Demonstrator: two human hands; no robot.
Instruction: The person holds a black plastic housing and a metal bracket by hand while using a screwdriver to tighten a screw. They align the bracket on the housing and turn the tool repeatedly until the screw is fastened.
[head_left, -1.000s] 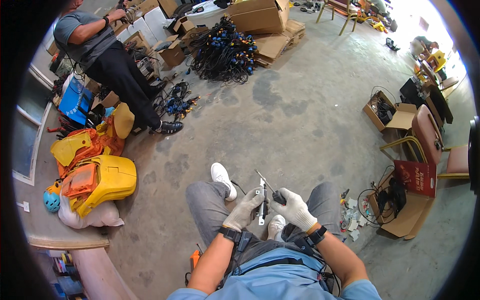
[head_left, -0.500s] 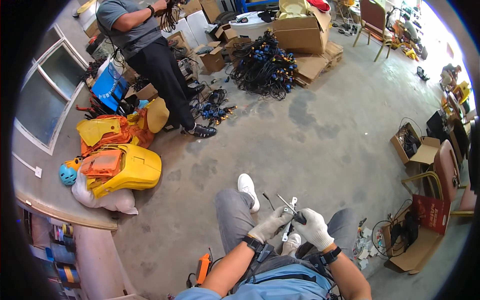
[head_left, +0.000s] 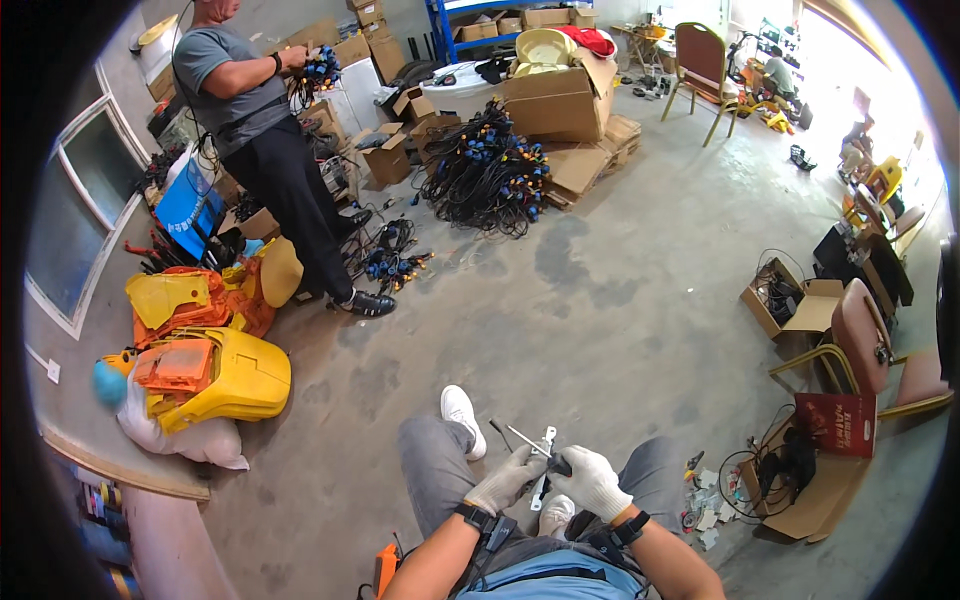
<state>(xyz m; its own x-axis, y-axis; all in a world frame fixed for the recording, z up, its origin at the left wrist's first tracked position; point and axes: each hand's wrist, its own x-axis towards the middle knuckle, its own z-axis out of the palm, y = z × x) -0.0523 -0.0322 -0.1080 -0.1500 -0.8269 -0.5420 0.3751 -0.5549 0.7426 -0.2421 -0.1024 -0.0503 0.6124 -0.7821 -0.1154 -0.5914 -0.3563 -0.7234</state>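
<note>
Both my hands wear white gloves and meet above my lap, between my knees. My left hand [head_left: 503,481] is closed around a narrow silver metal strip [head_left: 549,436] with a hole near its end; the strip's lower end shows below the fingers. In my right hand [head_left: 592,482] is the black handle of what looks like a screwdriver [head_left: 524,439], its thin shaft crossing over the strip and pointing up and left. A slim black-tipped piece [head_left: 497,428] sticks out past my left fingers; its kind cannot be made out. The fingertips partly hide where these pieces meet.
A person [head_left: 250,120] stands at the far left holding cables. Ahead lies a heap of black cables [head_left: 485,175] beside a cardboard box [head_left: 550,105]. Yellow plastic shells [head_left: 240,375] are stacked left. On the right are an open carton [head_left: 825,495], scattered scraps [head_left: 708,505] and a chair [head_left: 862,335].
The whole view has shifted, so the room sits lower and further left. My hands keep the same grip on the strip and screwdriver. More of the person's cable bundle now shows.
</note>
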